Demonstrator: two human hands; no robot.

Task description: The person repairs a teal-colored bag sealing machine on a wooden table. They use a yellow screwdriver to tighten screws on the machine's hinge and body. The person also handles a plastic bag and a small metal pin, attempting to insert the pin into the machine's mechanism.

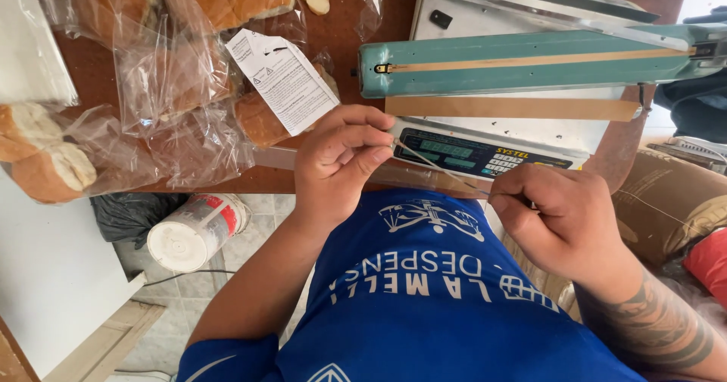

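Observation:
My left hand (337, 162) and my right hand (560, 215) are held close to my chest, over my blue shirt. Between them runs a thin, pale strip (443, 170), possibly the edge of a clear plastic bag; each hand pinches one end with thumb and fingers. Just beyond the hands, at the table's near edge, sits a digital scale (485, 155) with a keypad. A teal bar-type heat sealer (530, 64) lies over the scale, its arm down.
Clear bags of bread rolls (174, 79) crowd the brown table on the left, with a printed paper slip (284, 79) on them. On the tiled floor stand a white and red bucket (197, 230) and a black bag (129, 215). A brown sack (666, 200) sits at right.

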